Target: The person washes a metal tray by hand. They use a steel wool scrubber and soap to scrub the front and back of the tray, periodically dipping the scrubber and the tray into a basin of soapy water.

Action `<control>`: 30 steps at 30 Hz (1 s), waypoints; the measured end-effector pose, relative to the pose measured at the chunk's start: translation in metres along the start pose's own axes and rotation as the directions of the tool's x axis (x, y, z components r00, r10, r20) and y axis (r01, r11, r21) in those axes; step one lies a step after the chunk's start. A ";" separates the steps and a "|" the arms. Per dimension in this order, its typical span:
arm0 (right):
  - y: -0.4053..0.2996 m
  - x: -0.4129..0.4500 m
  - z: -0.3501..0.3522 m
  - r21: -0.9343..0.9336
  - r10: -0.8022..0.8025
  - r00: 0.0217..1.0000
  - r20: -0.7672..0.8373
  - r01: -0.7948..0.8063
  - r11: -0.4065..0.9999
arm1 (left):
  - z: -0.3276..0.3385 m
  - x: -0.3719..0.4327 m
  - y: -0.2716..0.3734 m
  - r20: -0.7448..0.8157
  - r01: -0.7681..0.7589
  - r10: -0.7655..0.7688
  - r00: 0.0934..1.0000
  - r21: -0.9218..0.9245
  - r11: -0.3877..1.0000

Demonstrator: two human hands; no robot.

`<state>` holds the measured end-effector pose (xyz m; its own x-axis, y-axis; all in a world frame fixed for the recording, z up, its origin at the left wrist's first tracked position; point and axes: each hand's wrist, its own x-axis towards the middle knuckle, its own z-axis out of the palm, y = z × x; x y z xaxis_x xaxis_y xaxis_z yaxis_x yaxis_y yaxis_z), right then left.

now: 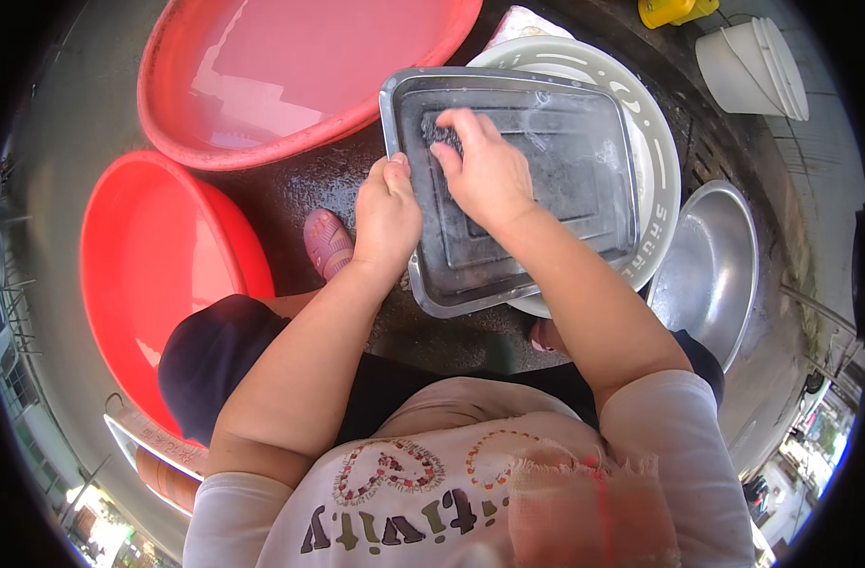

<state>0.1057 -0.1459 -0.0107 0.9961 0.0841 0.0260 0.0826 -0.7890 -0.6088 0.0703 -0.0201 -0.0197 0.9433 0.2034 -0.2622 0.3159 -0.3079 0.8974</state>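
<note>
A rectangular metal tray (567, 177) with a raised rim lies tilted over a round pale plastic basin (659, 142). The near-left rim of the tray is in my left hand (390, 209), thumb on top. My right hand (485, 167) presses a dark scouring pad (443, 133), probably of steel wool, against the inside of the tray near its left end. Wet streaks and a little foam show on the tray's surface. Much of the basin's inside is hidden under the tray.
A large pink plastic tub (283, 71) of water stands at far left, with a smaller red tub (155, 234) of water nearer. A stainless steel bowl (709, 263) leans at right. Beyond are a white bucket (745, 67) and a yellow container (670, 11). The ground (290, 188) is wet.
</note>
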 end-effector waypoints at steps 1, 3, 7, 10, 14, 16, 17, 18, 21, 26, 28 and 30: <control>-0.001 -0.020 -0.001 -0.018 -0.097 0.992 0.086 0.099 0.995 | 0.001 -0.001 -0.003 -0.065 -0.081 0.079 0.995 -0.021 0.997; -0.003 -0.050 -0.001 0.082 -0.195 0.970 0.144 0.185 0.979 | 0.000 0.001 -0.006 -0.059 -0.040 0.038 0.998 -0.032 0.999; -0.007 -0.045 0.001 0.079 -0.172 0.976 0.135 0.162 0.984 | -0.003 -0.001 0.000 -0.048 0.024 -0.030 0.998 -0.115 0.993; -0.009 -0.006 0.003 0.069 -0.077 0.995 0.067 0.072 0.995 | 0.001 0.001 0.002 -0.008 0.005 -0.006 1.000 -0.171 0.985; -0.006 -0.036 0.002 0.170 -0.106 0.974 0.198 0.073 0.983 | -0.005 0.003 -0.001 -0.007 0.017 -0.019 1.000 -0.177 0.984; -0.012 -0.054 -0.002 0.112 -0.072 0.961 0.265 0.044 0.993 | -0.004 0.003 -0.004 -0.013 0.095 -0.100 0.995 -0.209 0.973; -0.016 -0.057 -0.001 0.079 -0.053 0.961 0.270 0.032 0.996 | -0.003 0.005 -0.006 -0.017 0.103 -0.109 0.994 -0.214 0.971; -0.017 -0.053 -0.002 0.073 -0.047 0.959 0.278 0.028 0.997 | 0.001 0.006 -0.008 -0.005 0.111 -0.117 0.993 -0.265 0.958; -0.013 -0.014 0.003 0.022 -0.019 0.991 0.134 0.016 1.000 | 0.003 -0.003 0.006 0.010 0.128 -0.132 0.991 -0.305 0.944; -0.015 -0.043 -0.001 0.129 -0.045 0.970 0.240 0.014 0.992 | 0.005 0.005 -0.010 -0.077 -0.002 -0.017 0.997 -0.241 0.971; -0.012 -0.065 -0.005 0.116 -0.077 0.949 0.307 0.043 0.992 | 0.005 0.006 -0.013 -0.099 -0.019 -0.007 0.995 -0.258 0.966; -0.007 -0.068 -0.009 0.082 -0.106 0.916 0.387 0.081 0.993 | 0.003 0.005 -0.013 -0.067 -0.022 0.011 0.998 -0.163 0.986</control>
<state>0.0380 -0.1510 -0.0011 0.8916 0.3967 -0.2184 0.1601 -0.7273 -0.6674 0.0716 -0.0179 -0.0342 0.9378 0.2620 -0.2277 0.2742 -0.1569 0.9488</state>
